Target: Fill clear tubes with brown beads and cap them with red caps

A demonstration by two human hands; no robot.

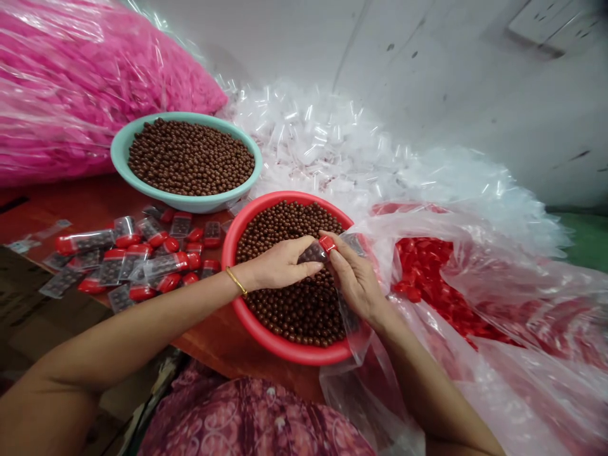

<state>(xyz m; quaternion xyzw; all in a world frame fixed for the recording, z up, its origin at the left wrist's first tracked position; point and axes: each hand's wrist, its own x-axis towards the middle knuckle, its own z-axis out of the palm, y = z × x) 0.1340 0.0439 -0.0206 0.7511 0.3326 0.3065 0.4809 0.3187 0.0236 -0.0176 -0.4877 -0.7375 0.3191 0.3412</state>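
Above a red basin (231, 278) full of small brown balls (294, 320), my hands meet over a small clear plastic container (311, 253). Dark balls show through its wall. My left hand (280, 263), with a gold bracelet at the wrist, is closed around the container's body. My right hand (360, 283) pinches the red cap (327, 244) at the container's end between thumb and fingers. Whether the cap is fully seated I cannot tell. A clear plastic bag edge (351, 323) hangs over the basin's right side, beneath my right hand.
Several filled containers with red caps (156, 266) lie heaped at left. Behind them stands a teal basin (121, 152) of brown balls. A bag of pink pieces (95, 82) rises at back left, clear plastic containers (313, 139) pile behind, and an open bag holds red caps (427, 272) at right.
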